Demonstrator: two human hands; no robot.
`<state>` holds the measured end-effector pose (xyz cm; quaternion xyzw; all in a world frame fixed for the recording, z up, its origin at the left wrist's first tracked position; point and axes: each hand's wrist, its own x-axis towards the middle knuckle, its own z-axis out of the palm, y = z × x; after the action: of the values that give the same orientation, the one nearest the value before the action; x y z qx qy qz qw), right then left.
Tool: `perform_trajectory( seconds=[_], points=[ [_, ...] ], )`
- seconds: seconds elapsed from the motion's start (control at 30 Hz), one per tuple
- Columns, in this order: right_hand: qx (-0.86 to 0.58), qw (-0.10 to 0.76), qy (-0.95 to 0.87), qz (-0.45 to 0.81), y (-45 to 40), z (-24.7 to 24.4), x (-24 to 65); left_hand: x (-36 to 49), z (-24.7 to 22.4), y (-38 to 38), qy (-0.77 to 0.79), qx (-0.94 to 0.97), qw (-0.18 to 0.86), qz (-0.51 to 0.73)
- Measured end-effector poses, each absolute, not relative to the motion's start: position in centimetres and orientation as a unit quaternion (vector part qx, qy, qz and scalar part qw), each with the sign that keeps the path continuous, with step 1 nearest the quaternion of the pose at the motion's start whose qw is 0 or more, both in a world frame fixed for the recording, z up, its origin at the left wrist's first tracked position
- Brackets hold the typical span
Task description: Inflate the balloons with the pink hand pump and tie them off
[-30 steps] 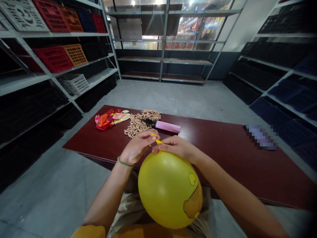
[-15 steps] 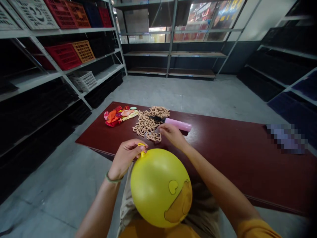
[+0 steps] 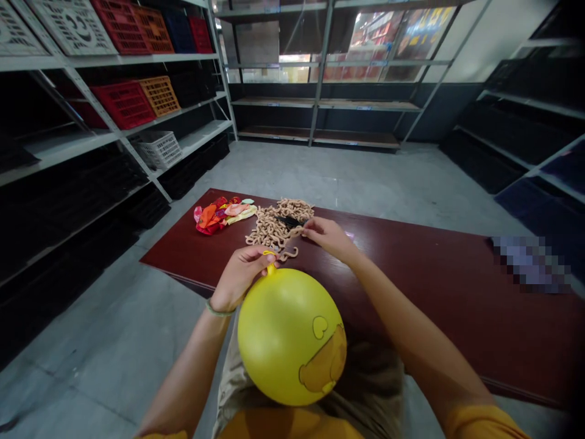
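A round yellow balloon (image 3: 278,332), printed with an orange shape and a small heart outline, rests over my lap. My left hand (image 3: 242,274) pinches its neck, where a small yellow loop sticks up between thumb and finger. Above and right of the neck, my right hand (image 3: 333,239) is closed on a tan curly strand (image 3: 296,232), thumb and fingertips together. The strand trails down toward the balloon's neck. Behind it lies a heap of similar tan curly pieces (image 3: 265,225). A black nozzle-like part (image 3: 289,221) rests on the heap; the pink cylinder joined to it is mostly hidden by my right hand.
Limp, multicoloured balloons (image 3: 219,214) lie at the left of the dark red table (image 3: 411,274). A pixelated bluish item (image 3: 530,263) is at its right end. Shelving with red crates (image 3: 123,103) and a white basket (image 3: 159,149) stands left; more racks stand behind and right.
My right hand has moved slightly up and right, lifting a tan strand from the heap's near edge, and now covers most of the pink cylinder. My left hand and the balloon's neck rose slightly.
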<state>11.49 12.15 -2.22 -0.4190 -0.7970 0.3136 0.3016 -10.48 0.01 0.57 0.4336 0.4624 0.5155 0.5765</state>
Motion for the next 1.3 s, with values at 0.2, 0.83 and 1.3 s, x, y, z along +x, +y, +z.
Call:
perform_trajectory(
  seconds=[0.2, 0.83, 1.3],
  points=[
    [-0.414, 0.282, -0.783, 0.368, 11.3, 3.1, 15.3, -6.7, 1.8, 2.4, 0.426, 0.492, 0.562, 0.511],
    [-0.465, 0.306, -0.796, 0.239, 4.5, 5.8, 16.4, -0.9, 0.1, 4.7, 0.359, 0.536, 0.491, 0.585],
    [-0.454, 0.327, -0.828, 0.048, 3.5, 4.7, 15.3, -2.1, 2.2, 5.5, 0.388, 0.685, 0.307, 0.535]
  ],
)
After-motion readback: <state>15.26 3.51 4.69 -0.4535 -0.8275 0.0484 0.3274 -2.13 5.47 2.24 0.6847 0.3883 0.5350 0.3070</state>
